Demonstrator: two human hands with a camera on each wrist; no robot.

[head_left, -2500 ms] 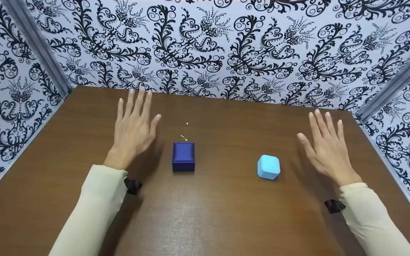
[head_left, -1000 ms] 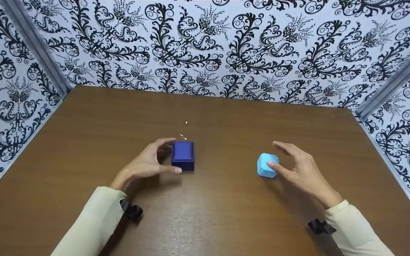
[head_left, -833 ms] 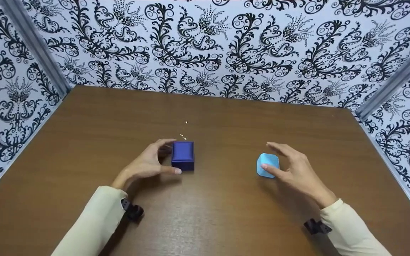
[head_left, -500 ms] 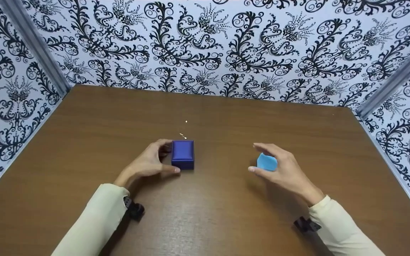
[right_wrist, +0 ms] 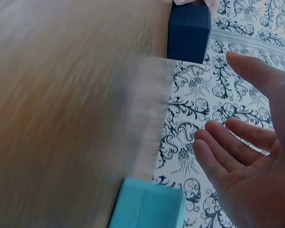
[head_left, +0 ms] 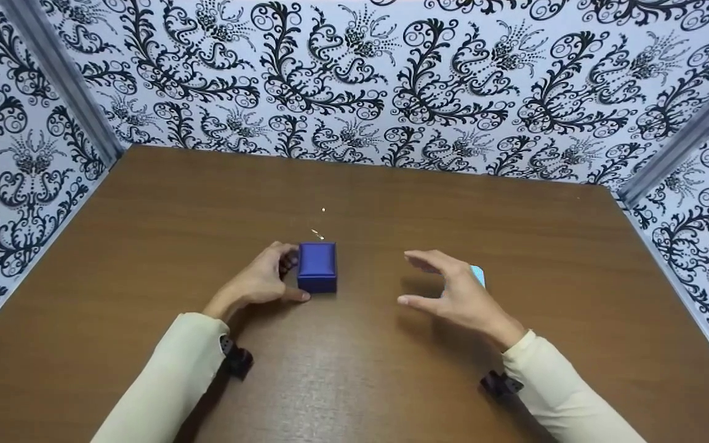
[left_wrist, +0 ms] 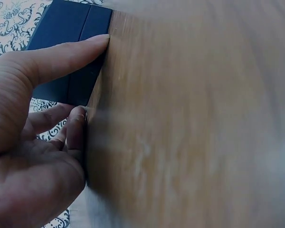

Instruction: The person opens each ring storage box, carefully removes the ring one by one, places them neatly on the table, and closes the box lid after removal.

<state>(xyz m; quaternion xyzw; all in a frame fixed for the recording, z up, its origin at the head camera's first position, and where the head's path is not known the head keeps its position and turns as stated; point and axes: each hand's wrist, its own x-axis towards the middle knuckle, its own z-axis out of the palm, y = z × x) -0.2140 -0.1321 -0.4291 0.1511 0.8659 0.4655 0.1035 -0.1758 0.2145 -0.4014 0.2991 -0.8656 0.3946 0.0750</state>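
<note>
A small dark blue jewelry box (head_left: 317,266), lid down, stands on the brown table. My left hand (head_left: 260,275) holds its left side, thumb along the front face and fingers bent at the rear left corner. In the left wrist view the thumb (left_wrist: 69,59) crosses the box (left_wrist: 57,26) near the tabletop. My right hand (head_left: 450,289) hovers right of the box with thumb and fingers spread, nothing between them. Behind it a light blue rounded box (head_left: 478,275) is mostly hidden in the head view; its turquoise top part (right_wrist: 149,204) shows in the right wrist view.
Just behind the blue box lies a tiny thin gold piece (head_left: 317,234), with another small shiny speck (head_left: 323,210) farther back. Patterned black-and-white walls (head_left: 354,80) border the wooden table (head_left: 354,369) at the back and sides.
Both hands came down from flat, spread poses; the left went to the dark blue box. The right passed leftward over the light blue box towards the dark blue one. Both boxes stayed put.
</note>
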